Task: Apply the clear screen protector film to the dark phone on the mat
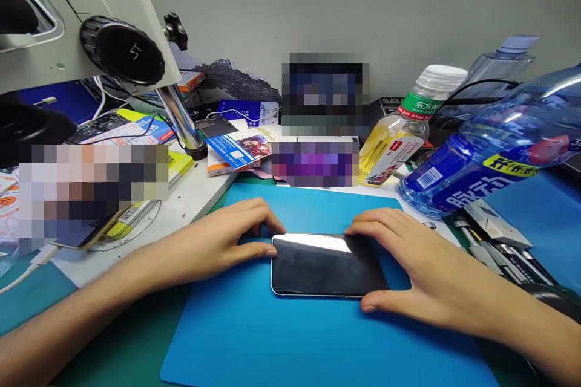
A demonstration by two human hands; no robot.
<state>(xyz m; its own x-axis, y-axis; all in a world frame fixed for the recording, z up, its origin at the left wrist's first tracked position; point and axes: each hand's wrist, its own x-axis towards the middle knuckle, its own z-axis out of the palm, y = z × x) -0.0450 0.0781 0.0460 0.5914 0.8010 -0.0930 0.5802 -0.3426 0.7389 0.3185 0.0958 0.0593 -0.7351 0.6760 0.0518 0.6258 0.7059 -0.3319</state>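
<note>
A black smartphone (324, 266) lies flat, screen up, on a blue work mat (281, 338). My left hand (227, 242) grips its left short edge, thumb on the near corner and fingers curled over the far corner. My right hand (408, 266) holds the right short edge the same way, thumb at the near right corner and fingers along the far edge. Both hands are closed on the phone, which rests on the mat.
A microscope (91, 24) stands at the back left on its metal post (181, 115). Two blue water bottles (490, 157) and a yellow-liquid bottle (399, 133) crowd the right. Tools (490, 242) lie right of the mat. Boxes and cards (236, 151) clutter the back.
</note>
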